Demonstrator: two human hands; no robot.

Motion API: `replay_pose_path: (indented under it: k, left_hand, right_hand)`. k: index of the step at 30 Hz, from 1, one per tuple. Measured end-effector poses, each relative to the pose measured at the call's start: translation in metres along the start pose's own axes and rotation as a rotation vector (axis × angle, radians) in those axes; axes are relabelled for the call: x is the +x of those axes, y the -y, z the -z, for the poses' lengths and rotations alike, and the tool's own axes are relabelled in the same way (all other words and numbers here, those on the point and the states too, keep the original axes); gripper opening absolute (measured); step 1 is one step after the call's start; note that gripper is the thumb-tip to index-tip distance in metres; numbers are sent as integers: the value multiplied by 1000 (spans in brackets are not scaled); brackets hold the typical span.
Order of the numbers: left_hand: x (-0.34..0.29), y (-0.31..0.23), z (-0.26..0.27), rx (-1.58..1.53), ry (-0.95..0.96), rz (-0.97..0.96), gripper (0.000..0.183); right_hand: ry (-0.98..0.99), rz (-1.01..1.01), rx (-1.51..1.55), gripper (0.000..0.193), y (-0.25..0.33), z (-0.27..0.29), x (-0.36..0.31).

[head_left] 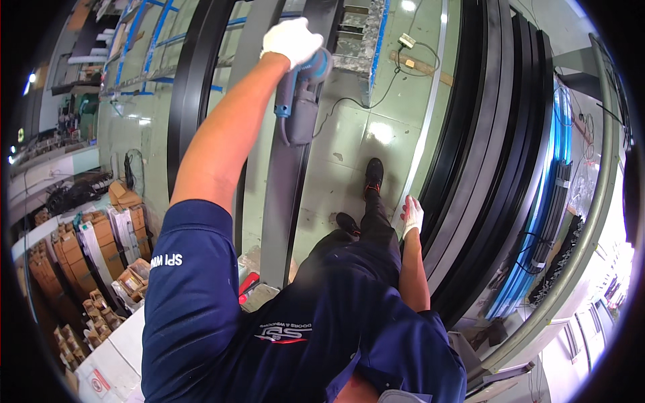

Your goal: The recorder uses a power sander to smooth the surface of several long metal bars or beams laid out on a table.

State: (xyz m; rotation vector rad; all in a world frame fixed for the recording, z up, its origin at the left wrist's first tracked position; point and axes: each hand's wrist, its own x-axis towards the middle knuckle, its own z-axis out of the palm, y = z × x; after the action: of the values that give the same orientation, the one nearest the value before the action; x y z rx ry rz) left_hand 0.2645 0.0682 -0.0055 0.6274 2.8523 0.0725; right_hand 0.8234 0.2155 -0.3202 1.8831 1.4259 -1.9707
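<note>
My left hand [293, 41], in a white glove, is closed around the far end of a blue and grey corded power sander [299, 101]. The tool sits over a long dark grey metal profile [285, 195] that runs away from me. Its underside is hidden, so contact with the profile is hard to judge. From its near end a black cable loops round to the right. My right hand [412, 216], also in a white glove, hangs by my right thigh with its fingers loosely apart and nothing in them. Beside it lie the long dark profiles on the right.
Several black and grey profiles [480, 148] lie side by side to the right, with blue-wrapped lengths [534, 221] beyond. A socket [406, 41] with cable lies on the tiled floor. Wrapped bundles [101, 242] stand at left. A red-handled tool [248, 282] is near my waist.
</note>
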Motion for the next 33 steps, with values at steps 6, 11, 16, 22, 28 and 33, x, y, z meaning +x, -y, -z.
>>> replay_pose_path:
  k: [6,11,16,22,28,33]
  left_hand:
    - [-134,13,-21,-38,-20,-65,53]
    - [-260,33,-36,-62,13,-66,52]
    - [-392,68,-66,-70,-23,-65,45]
    - [-551,91,-90,-101,17,-92,42]
    - [-599,97,-97,-81,77,-30,43]
    - [-512,85,-89,-101,13,12,38]
  right_hand:
    - [76,-39,-212,61,-76,31,-31]
    - [36,-24,-180,51,-178,73,-56]
    - [33,59,-288,42,-244,112,-82]
    - [105,214,-610,48,-283,138,-62]
    - [52,88,-458,51,-235,110,-61]
    - [26,160,-416,53,-199,90,-37]
